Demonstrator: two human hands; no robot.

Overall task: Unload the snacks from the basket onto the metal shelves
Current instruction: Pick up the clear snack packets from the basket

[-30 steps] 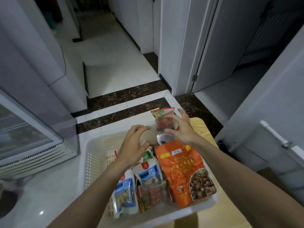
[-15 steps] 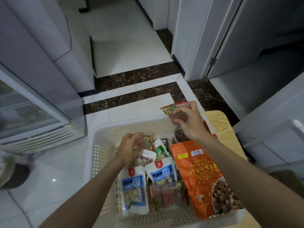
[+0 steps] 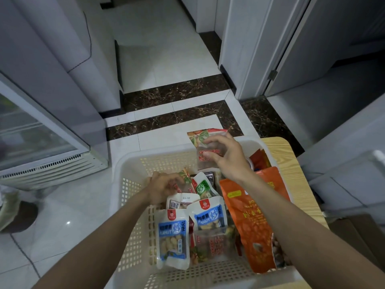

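Observation:
A white perforated basket full of snack packets stands on a light wooden table. My right hand grips a clear snack packet with red lettering and a leaf print, lifted above the basket's far rim. My left hand is down inside the basket, its fingers curled round a small clear packet at the far left. Two blue peanut packets and a large orange nut bag lie nearer to me. No metal shelves are in view.
A glass-door fridge with a white vent grille stands on the floor at the left. White and dark marble floor tiles run ahead toward a corridor. Grey doors and a door frame are at the right.
My right hand has raised its packet a little above the basket's rim. My left hand has dropped into the basket and closed on a small packet. My view has tilted downward.

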